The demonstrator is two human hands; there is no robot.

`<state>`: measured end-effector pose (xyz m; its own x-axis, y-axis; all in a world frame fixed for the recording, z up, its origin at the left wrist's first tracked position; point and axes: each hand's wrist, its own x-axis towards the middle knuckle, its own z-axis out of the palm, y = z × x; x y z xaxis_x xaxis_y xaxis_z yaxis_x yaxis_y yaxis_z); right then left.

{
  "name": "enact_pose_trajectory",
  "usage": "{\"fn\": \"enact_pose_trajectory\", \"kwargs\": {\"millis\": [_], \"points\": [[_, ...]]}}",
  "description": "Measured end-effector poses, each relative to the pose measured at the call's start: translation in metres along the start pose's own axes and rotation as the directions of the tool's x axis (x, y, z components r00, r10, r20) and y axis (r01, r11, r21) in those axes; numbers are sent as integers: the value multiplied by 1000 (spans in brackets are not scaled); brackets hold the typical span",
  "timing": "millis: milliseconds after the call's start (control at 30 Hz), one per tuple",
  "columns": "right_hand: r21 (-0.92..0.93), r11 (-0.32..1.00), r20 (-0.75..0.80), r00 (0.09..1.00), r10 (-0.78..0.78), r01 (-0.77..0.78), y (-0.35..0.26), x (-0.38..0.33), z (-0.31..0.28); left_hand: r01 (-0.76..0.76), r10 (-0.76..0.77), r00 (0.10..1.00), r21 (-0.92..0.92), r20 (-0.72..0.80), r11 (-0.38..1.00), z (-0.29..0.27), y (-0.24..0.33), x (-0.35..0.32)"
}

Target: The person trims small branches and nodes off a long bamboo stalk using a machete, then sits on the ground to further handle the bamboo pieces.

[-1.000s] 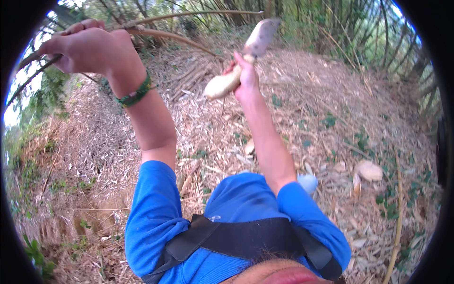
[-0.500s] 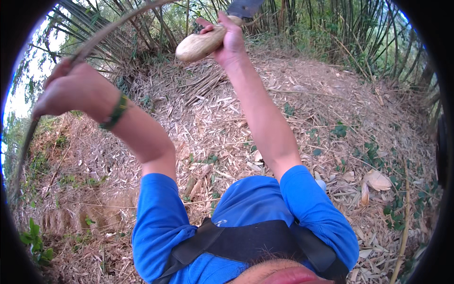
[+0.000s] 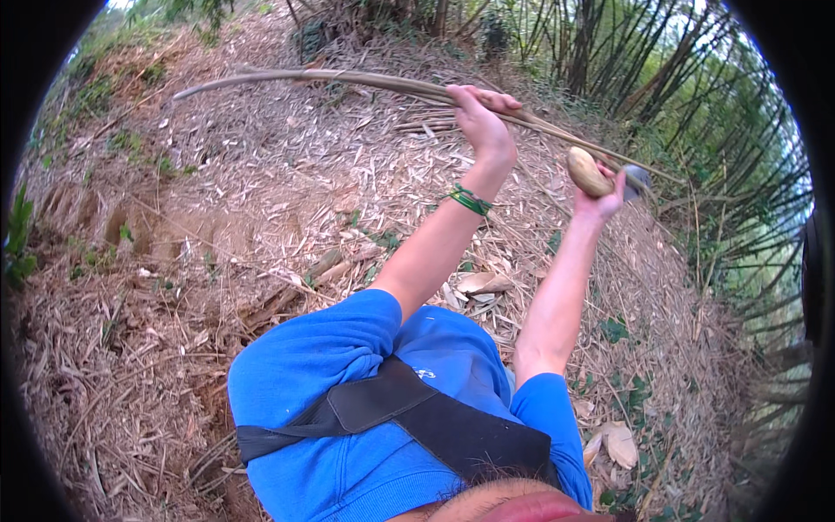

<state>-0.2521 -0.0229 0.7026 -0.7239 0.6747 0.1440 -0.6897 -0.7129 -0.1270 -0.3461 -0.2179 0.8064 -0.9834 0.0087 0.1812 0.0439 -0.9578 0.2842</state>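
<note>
My left hand (image 3: 484, 126), with a green band at its wrist, is closed round a long, thin, brownish stalk (image 3: 348, 78). The stalk bows from the upper left across to the right, where it splits into thinner lengths. My right hand (image 3: 598, 198) grips a blade tool, likely a machete, by its thick pale wooden handle (image 3: 588, 172). Only a short part of the grey blade (image 3: 637, 180) shows beyond that hand. The stalk's thin right end passes close by the handle and blade; whether they touch I cannot tell.
Dry leaf litter (image 3: 287, 174) covers the sloping ground. A small pile of cut sticks (image 3: 428, 120) lies beyond my left hand. Dense bamboo stems (image 3: 661, 70) stand at the upper right, and a bare earth bank (image 3: 165, 230) is at the left.
The view has turned. My left hand has swung from the far left to the upper middle with the stalk, which now lies crosswise. My right hand has come down to the right with the tool.
</note>
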Motion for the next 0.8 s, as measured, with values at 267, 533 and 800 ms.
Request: {"fn": "enact_pose_trajectory", "kwargs": {"millis": [267, 533, 800], "points": [[-222, 971, -374, 911, -172, 92, -24, -5, -20, 26, -86, 986, 380, 142, 925, -50, 38, 6], [-361, 927, -463, 843, -273, 101, -39, -14, -38, 91, -108, 980, 106, 167, 990, -69, 53, 46], [-690, 694, -503, 825, -256, -205, -80, -88, -84, 214, -197, 971, -125, 134, 969, -19, 65, 55]]}}
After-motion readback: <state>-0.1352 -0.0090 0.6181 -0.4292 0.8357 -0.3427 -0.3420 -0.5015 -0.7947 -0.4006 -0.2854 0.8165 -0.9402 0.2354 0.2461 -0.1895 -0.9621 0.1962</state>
